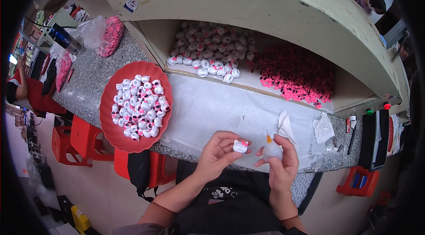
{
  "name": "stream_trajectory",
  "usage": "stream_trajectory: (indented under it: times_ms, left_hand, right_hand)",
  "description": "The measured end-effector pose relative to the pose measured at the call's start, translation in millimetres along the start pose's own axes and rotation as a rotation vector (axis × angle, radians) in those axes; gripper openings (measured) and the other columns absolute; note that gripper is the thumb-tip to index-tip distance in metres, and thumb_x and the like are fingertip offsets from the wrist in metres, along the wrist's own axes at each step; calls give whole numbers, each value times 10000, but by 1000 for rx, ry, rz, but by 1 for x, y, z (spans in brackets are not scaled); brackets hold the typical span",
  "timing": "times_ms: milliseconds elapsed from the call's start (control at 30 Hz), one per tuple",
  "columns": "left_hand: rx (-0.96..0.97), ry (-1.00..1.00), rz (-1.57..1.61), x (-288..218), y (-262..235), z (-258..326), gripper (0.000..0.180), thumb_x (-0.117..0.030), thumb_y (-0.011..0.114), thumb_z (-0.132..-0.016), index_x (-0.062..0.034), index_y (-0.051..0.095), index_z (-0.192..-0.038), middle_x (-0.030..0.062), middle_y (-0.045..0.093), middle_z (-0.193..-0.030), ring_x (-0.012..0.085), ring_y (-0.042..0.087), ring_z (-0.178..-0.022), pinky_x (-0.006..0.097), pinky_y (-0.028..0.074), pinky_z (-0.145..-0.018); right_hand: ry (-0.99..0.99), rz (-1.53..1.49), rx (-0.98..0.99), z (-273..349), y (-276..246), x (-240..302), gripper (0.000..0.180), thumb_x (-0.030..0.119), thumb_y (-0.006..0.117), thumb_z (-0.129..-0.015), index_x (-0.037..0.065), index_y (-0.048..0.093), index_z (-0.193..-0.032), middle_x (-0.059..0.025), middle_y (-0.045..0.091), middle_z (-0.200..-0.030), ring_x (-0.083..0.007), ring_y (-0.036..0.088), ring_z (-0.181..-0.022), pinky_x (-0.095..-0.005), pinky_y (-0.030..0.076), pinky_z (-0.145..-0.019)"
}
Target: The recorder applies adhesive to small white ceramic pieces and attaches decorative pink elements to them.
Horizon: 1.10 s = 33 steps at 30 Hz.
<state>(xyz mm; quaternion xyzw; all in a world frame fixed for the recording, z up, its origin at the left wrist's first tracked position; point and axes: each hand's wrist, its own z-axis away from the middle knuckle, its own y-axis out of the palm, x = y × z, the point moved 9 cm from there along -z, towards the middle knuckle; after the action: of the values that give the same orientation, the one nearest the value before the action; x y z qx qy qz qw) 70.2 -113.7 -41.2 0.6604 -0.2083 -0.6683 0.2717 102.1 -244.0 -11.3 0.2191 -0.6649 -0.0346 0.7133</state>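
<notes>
A speckled granite workbench [95, 78] runs under a cream shelf. At its near edge the left hand [218, 153] pinches a small white-and-pink toy piece [240, 146] between thumb and fingers, while the right hand [282, 159] is closed around a small glue bottle [271, 148] (orange tip up). To the left sits a red tray [110, 131] of similar pieces; farther back lie white pieces and pink bows [295, 73].
</notes>
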Motion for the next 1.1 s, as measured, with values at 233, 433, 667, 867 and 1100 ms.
stream_trajectory:
  times_ms: [233,433,667,867,1100]
  left_hand:
    - [84,88,-89,-8,2,1,336,-3,509,-764,-4,403,-1082,154,504,-1029,194,529,-906,296,414,-790]
    - [10,-12,0,-2,2,3,332,8,518,-750,10,416,-1065,156,507,-1034,212,523,-930,322,408,-809]
    - [28,-23,29,0,5,4,330,15,524,-742,16,418,-1055,150,510,-1032,201,518,-946,305,399,-821]
    - [22,-15,13,-2,6,4,329,15,537,-734,16,429,-1045,146,514,-1024,186,517,-942,290,404,-806]
    - [10,-19,3,-1,5,5,329,10,540,-734,19,429,-1043,149,513,-1021,191,516,-942,297,400,-811]
  right_hand:
    - [-383,40,-232,13,-22,49,417,183,708,-592,60,383,-822,-65,423,-801,-122,432,-646,-221,417,-542]
    - [-645,440,-10,33,6,62,455,256,761,-550,93,407,-784,-36,431,-762,-105,415,-578,-201,380,-491]
    - [-690,516,197,39,24,63,437,163,764,-550,106,413,-804,-30,441,-781,-123,435,-572,-223,395,-477]
    - [-659,404,199,40,20,62,463,43,782,-472,74,507,-843,-62,507,-849,-188,512,-637,-273,430,-506]
    - [-669,414,202,42,19,63,440,58,776,-489,69,509,-839,-68,508,-838,-192,511,-620,-273,424,-499]
